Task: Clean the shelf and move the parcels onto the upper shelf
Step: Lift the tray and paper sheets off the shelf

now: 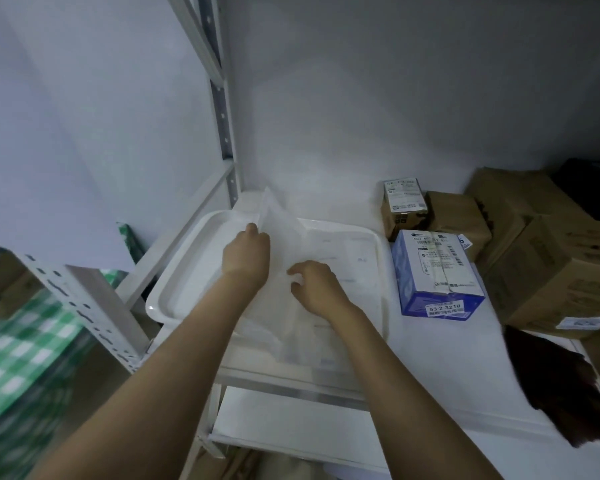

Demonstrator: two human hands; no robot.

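A white tray (pixel 174 271) sits on the left end of the white shelf (pixel 447 362). Flat white bag parcels (pixel 329 251) lie in it. My left hand (pixel 246 252) pinches the raised edge of one thin white bag parcel (pixel 279 216), lifting that edge off the tray. My right hand (pixel 317 287) rests with its fingers on the lower part of the same bag. To the right of the tray stand a blue-and-white boxed parcel (pixel 433 275) and a small brown box with a label (pixel 400 206).
Brown cardboard boxes (pixel 548 258) are stacked at the right of the shelf. A dark brush or duster (pixel 561 379) lies at the shelf's front right. The grey upright post (pixel 222 109) stands at the left. A green checked cloth (pixel 25 344) shows lower left. A lower shelf (pixel 278 424) shows below.
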